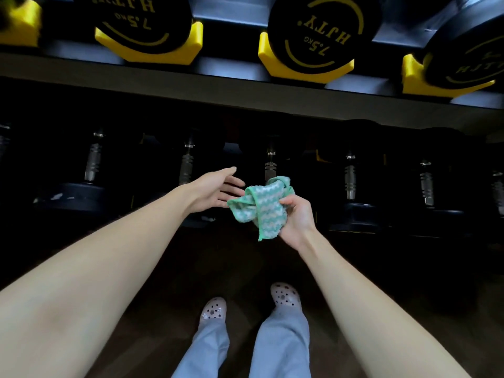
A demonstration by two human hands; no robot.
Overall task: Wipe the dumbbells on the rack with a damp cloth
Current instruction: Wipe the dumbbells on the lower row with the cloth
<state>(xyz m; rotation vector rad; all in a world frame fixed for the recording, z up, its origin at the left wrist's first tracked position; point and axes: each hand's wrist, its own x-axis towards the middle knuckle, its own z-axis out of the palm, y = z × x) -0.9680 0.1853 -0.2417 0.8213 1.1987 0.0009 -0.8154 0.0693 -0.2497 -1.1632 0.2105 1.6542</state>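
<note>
while right hand [296,216] grips the cloth [259,207], left hand [218,190] reaches, fingers straight.

Upper dumbbells [316,36] sitting in cradles [275,58] along rack shelf [191,85], at top. Lower dumbbells [92,165] lying in row beneath shelf. Both hands hanging before lower row, near centre: cloth [259,205] resting in right hand [297,219], left hand [215,192] just left of cloth. Feet [212,309] standing on floor [163,282] below hands.

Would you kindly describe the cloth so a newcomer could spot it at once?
Below the rack's upper shelf, in front of the dark lower dumbbells, the right hand grips the cloth. It is crumpled, green-and-white zigzag, the only green thing among black weights.
</note>
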